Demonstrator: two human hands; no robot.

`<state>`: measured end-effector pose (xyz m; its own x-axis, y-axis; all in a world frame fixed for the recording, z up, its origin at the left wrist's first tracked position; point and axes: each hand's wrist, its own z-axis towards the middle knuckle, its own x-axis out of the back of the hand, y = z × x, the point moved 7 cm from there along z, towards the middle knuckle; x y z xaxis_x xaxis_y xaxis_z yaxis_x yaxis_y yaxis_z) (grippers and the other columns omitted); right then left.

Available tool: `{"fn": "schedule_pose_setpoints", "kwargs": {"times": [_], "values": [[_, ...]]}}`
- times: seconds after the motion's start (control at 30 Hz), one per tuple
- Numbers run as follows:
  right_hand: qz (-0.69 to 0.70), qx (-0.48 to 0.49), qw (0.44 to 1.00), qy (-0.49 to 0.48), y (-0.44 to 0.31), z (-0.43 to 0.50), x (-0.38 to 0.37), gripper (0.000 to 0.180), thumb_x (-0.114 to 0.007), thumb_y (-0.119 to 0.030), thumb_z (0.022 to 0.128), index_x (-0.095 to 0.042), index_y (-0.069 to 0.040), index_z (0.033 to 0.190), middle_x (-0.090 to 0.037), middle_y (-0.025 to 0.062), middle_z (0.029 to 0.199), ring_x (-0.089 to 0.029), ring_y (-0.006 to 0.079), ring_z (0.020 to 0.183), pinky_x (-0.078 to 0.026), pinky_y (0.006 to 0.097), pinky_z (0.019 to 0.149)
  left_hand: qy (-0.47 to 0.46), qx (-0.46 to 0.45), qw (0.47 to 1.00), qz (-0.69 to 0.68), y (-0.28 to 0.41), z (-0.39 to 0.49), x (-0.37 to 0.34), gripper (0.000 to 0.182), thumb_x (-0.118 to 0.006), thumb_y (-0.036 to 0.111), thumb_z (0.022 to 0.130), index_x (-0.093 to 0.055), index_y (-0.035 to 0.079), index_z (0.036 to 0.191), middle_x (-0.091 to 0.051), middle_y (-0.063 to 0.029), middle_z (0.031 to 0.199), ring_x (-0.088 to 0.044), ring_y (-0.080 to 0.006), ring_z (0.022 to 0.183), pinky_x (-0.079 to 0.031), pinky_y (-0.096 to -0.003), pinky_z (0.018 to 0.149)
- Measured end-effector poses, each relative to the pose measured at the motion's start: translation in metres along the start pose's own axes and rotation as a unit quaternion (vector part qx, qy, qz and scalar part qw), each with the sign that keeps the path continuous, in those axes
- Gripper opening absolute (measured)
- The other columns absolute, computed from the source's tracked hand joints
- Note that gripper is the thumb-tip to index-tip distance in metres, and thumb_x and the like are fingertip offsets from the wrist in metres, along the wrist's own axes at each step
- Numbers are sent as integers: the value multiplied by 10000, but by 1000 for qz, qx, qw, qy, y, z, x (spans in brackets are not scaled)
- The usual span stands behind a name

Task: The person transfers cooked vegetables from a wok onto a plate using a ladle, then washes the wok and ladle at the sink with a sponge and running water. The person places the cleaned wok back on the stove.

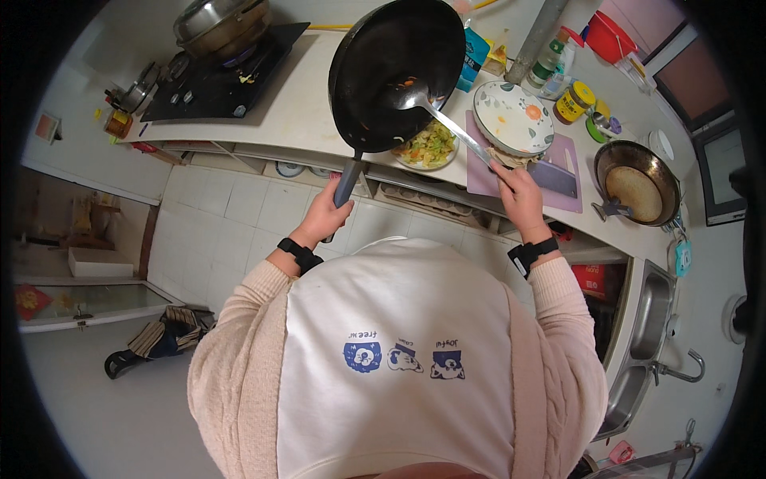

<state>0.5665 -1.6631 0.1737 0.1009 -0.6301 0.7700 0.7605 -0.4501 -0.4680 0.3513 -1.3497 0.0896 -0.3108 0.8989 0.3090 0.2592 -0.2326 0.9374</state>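
My left hand (324, 214) is closed round the grey handle of a black wok (371, 72), which is tilted with its inside towards me. My right hand (519, 194) grips a metal ladle (458, 133), its bowl resting at the wok's inner wall. A few orange bits cling inside the wok. Under the wok's lower right rim, a plate of chopped, cooked vegetables (428, 146) stands at the counter's front edge, partly hidden by the wok. A white patterned plate (508, 123) sits beyond the ladle, over a cloth on a purple cutting board (482, 173).
On the left, a lidded steel pot (221, 30) sits over a lit burner of a black gas hob (215, 90). A knife (553, 178) lies on the board. To the right are a second wok (637, 182), a yellow-lidded jar (573, 103), bottles and a double sink (652, 311).
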Motion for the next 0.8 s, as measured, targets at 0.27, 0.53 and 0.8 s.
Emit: {"fn": "schedule_pose_setpoints", "kwargs": {"times": [0.27,0.53,0.8], "values": [[-128,0,991,-40,33,-4,28,421,-600,-68,804,-666,-293,1154,-496,71,766,-561,272,704,-460,372,610,8,-33,998,44,5,-6,1,495,-622,144,862,-434,51,1310,-538,-36,677,-541,-126,518,-450,-290,497],[-99,-1,993,-66,36,-25,52,415,-607,-50,802,-668,-247,1162,-489,101,743,-542,288,682,-446,369,606,33,-26,996,80,-4,-10,8,485,-623,165,861,-438,55,1296,-577,-72,688,-570,-157,530,-468,-315,519],[88,-46,986,-136,35,-10,13,415,-593,-24,794,-666,-185,1171,-501,93,753,-512,228,676,-431,299,636,34,-12,997,65,-1,-5,6,517,-623,179,856,-416,56,1314,-583,-66,698,-573,-152,533,-472,-310,524]]}}
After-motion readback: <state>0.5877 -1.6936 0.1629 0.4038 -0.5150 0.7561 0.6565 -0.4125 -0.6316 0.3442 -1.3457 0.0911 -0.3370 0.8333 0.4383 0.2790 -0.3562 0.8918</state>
